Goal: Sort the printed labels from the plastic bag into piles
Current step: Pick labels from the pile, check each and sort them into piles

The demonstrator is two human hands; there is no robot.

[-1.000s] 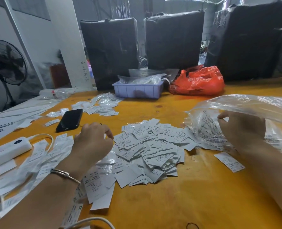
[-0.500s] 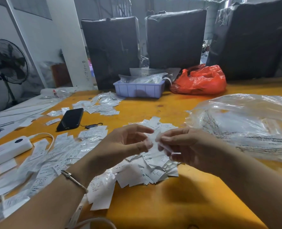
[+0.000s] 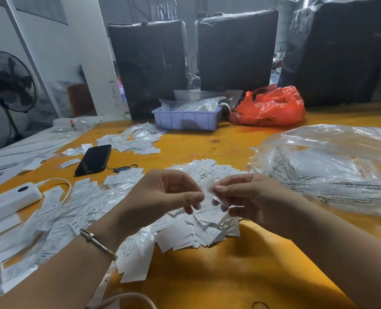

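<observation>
A loose heap of small white printed labels point(image 3: 198, 230) lies on the yellow table just below my hands. My right hand point(image 3: 252, 197) pinches a small label point(image 3: 210, 186) between thumb and fingertips above the heap. My left hand point(image 3: 162, 197) hovers close beside it, fingers curled toward the label's edge; whether it touches the label is unclear. The clear plastic bag point(image 3: 332, 168) with printed text lies to the right. A second spread of labels point(image 3: 58, 215) covers the table on the left, and a smaller pile point(image 3: 138, 141) sits further back.
A black phone point(image 3: 93, 159) lies left of centre. A white power bank point(image 3: 8, 201) with cable sits at the left edge. A lilac tray point(image 3: 187, 119) and a red plastic bag point(image 3: 272, 108) stand at the back, before black wrapped bundles point(image 3: 153, 68). A fan point(image 3: 8, 83) stands far left.
My right hand left the plastic bag and my left hand left the left spread; both came together above the middle heap, with a label now pinched in the right fingers.
</observation>
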